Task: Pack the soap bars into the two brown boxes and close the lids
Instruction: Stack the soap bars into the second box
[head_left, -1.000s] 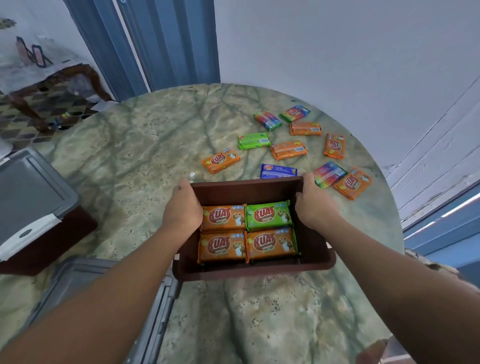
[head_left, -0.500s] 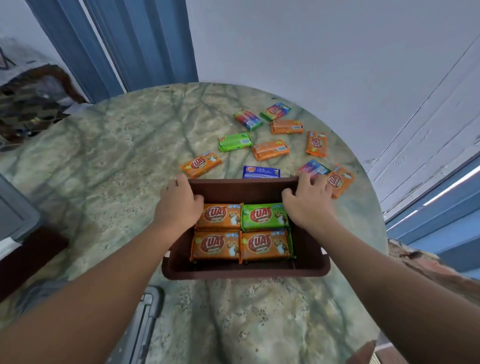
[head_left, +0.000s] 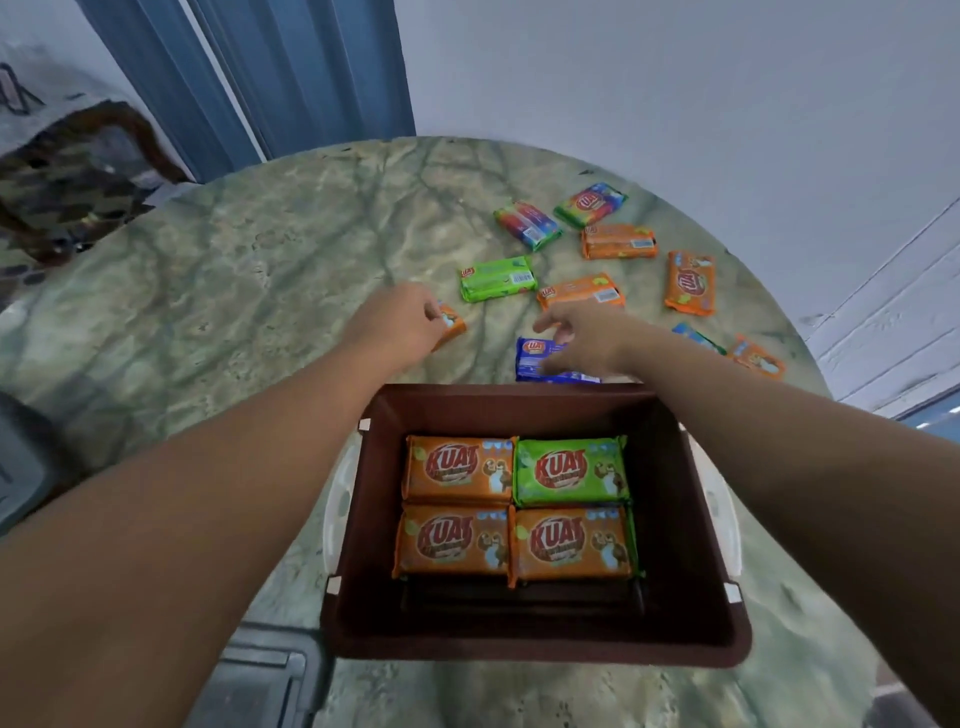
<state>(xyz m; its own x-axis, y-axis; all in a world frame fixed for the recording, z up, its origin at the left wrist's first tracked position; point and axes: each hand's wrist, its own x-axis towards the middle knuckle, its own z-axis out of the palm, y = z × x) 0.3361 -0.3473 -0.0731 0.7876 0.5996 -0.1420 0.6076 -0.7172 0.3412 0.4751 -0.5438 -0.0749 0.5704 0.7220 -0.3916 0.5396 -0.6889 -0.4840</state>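
An open brown box (head_left: 519, 402) stands on the marble table in front of me, with three orange soap bars and one green soap bar (head_left: 570, 472) showing on top inside. My left hand (head_left: 402, 327) reaches past the box and pinches an orange soap bar (head_left: 453, 323) lying on the table. My right hand (head_left: 589, 338) lies over a blue soap bar (head_left: 535, 358) just beyond the box's far rim, fingers stretched out and touching it. Several more bars lie loose further back: a green one (head_left: 497, 279), orange ones (head_left: 581, 292) and rainbow ones (head_left: 527, 225).
A grey lid (head_left: 260, 675) lies at the near left beside the box. Another grey object (head_left: 21, 467) shows at the left edge. The round table's edge (head_left: 810, 358) curves close behind the loose bars on the right, near the wall.
Both hands let go of the box's far corners and moved forward to loose bars. The left hand took hold of the orange bar. The right hand came down on the blue one.
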